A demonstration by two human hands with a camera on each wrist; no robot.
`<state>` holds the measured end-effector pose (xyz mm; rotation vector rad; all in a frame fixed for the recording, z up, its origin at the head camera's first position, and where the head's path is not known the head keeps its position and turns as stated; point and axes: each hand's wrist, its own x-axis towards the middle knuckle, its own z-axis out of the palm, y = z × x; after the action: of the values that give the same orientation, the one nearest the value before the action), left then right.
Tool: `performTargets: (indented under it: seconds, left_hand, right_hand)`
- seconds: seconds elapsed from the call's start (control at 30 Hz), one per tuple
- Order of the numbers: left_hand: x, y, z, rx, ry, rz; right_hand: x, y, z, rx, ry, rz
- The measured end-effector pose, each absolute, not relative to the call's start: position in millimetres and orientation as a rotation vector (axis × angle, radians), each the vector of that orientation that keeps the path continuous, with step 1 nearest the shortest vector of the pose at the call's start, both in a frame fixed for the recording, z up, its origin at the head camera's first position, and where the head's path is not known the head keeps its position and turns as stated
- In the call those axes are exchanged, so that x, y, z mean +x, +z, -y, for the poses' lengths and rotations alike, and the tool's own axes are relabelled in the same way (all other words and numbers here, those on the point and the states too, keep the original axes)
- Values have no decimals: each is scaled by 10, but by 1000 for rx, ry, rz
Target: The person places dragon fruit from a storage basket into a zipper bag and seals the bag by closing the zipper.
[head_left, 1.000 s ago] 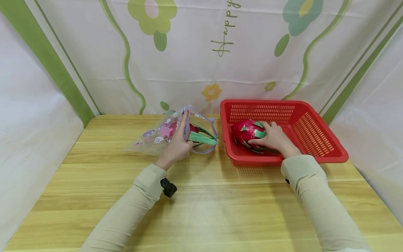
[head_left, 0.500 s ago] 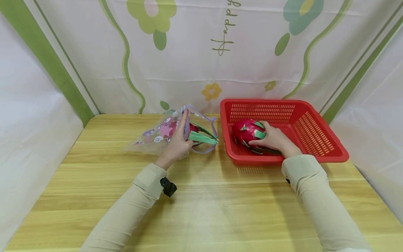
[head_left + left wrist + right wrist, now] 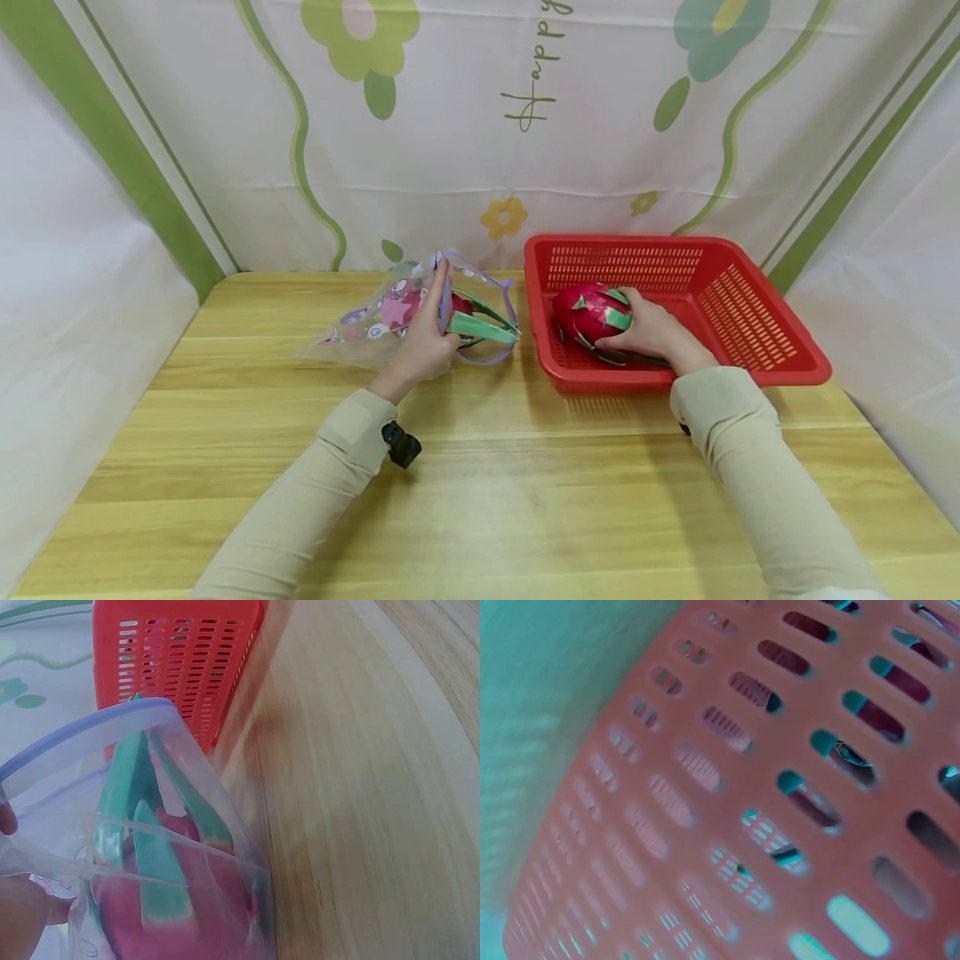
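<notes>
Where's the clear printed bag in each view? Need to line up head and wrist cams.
Head: clear bag left of centre, on the table, mouth towards the right.
Left wrist: clear bag at lower left, running off the picture, purple rim uppermost.
Right wrist: not visible.
Shared landmark: red slotted basket, right of centre in head, top in left wrist, filling most of right wrist.

1. I saw the beige-sleeved left arm (image 3: pixel 300 500) and the beige-sleeved right arm (image 3: pixel 776 492) stretched forward.
2. The bare left hand (image 3: pixel 422 346) held its index finger straight.
3. The bare right hand (image 3: pixel 652 327) curled in a grip.
</notes>
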<state>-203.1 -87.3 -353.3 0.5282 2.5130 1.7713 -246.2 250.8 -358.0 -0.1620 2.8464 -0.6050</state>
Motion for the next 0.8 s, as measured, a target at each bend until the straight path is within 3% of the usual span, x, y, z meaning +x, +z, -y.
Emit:
performTargets:
  seconds: [0.8]
  left_hand:
    - [-2028, -3526, 891, 517, 1750, -2531]
  right_hand:
    - [-2476, -3548, -2497, -157, -521, -3012]
